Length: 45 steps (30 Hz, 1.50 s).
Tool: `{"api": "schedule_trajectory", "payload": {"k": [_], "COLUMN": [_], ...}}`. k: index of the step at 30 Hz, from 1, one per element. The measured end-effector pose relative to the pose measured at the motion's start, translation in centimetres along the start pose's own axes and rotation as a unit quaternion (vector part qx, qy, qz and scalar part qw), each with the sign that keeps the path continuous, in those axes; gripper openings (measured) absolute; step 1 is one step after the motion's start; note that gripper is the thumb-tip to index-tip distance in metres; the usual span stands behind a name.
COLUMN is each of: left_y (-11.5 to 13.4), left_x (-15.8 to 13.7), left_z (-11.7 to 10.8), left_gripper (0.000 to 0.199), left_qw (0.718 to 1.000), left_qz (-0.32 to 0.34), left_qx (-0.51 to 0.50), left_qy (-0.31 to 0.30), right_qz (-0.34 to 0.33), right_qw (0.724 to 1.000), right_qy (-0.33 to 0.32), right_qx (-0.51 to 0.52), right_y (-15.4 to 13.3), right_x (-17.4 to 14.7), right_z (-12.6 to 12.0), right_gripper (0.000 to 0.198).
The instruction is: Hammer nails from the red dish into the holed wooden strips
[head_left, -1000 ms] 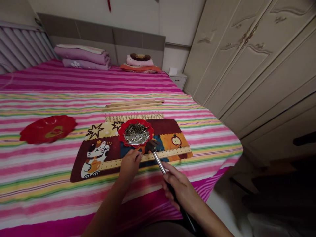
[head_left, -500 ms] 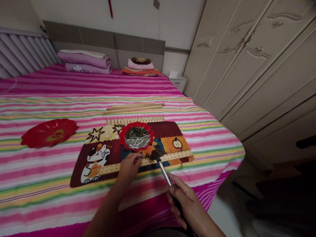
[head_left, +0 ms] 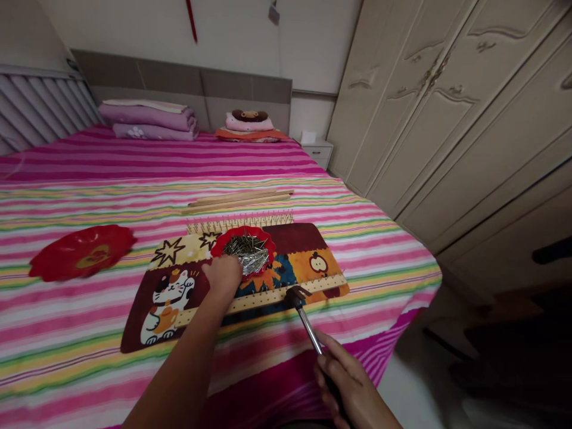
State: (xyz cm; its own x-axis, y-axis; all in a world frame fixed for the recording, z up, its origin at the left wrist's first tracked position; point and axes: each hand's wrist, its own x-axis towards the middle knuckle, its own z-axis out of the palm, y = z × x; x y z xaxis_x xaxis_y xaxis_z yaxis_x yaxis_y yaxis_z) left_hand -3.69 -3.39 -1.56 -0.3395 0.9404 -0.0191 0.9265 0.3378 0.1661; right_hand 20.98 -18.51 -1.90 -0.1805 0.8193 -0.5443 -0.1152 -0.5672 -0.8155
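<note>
My left hand (head_left: 224, 275) reaches over the near left rim of a red scalloped bowl (head_left: 271, 241), its fingertips hidden by the hand itself. The bowl holds many loose metal nails (head_left: 251, 251). With my right hand (head_left: 346, 375) I grip the dark handle of a hammer (head_left: 308, 326), whose metal shaft slants up and left. The hammer's head rests on or just above a pale wooden strip (head_left: 263, 298) with rows of holes. Several nails stand in the strip's right part. Strip and bowl lie on a patterned mat (head_left: 290, 231) with a cat picture.
Behind the bowl a second wooden strip (head_left: 241, 223) bristles with upright nails. Several bare wooden sticks (head_left: 243, 199) lie beyond it. A red scalloped plate (head_left: 67, 253) is at left. Folded bedding (head_left: 149, 116) sits by the headboard; a wardrobe (head_left: 429, 119) stands right of the bed.
My left hand has moved from the wooden strip up and left to the nail bowl. The hammer has shifted slightly right and down, still in my right hand.
</note>
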Motion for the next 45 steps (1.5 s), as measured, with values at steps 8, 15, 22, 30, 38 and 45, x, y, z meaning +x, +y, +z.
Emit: {"api": "schedule_trajectory", "payload": {"k": [8, 15, 22, 30, 38, 45], "left_y": [-1.6, -2.9, -4.2, -5.2, -4.3, -3.2], "left_x": [-0.2, -0.1, -1.3, -4.6, -6.7, -6.4], "left_z": [0.1, -0.2, -0.5, -0.2, 0.8, 2.2], "left_gripper": [0.029, 0.027, 0.029, 0.032, 0.037, 0.036], "left_qw": [0.994, 0.972, 0.864, 0.804, 0.841, 0.806], "left_qz": [-0.025, -0.029, -0.04, -0.06, -0.061, -0.082], "left_qx": [-0.105, -0.232, -0.501, -0.592, -0.534, -0.582], "left_qy": [-0.012, 0.002, 0.03, -0.018, -0.063, -0.073], "right_qz": [0.005, 0.027, 0.025, -0.005, 0.004, 0.001], "right_qw": [1.0, 1.0, 1.0, 1.0, 0.999, 0.999], "right_qy": [-0.018, -0.014, -0.009, -0.016, -0.029, -0.032], "right_qx": [-0.003, 0.0, 0.006, -0.005, -0.013, -0.021], "right_y": [1.1, 2.5, 2.2, 1.8, 1.4, 1.6], "right_x": [0.4, 1.1, 0.7, -0.3, -0.7, -0.4], "right_z": [-0.3, -0.7, -0.2, -0.1, 0.1, -0.2], "right_gripper": [0.067, 0.079, 0.081, 0.066, 0.062, 0.063]}}
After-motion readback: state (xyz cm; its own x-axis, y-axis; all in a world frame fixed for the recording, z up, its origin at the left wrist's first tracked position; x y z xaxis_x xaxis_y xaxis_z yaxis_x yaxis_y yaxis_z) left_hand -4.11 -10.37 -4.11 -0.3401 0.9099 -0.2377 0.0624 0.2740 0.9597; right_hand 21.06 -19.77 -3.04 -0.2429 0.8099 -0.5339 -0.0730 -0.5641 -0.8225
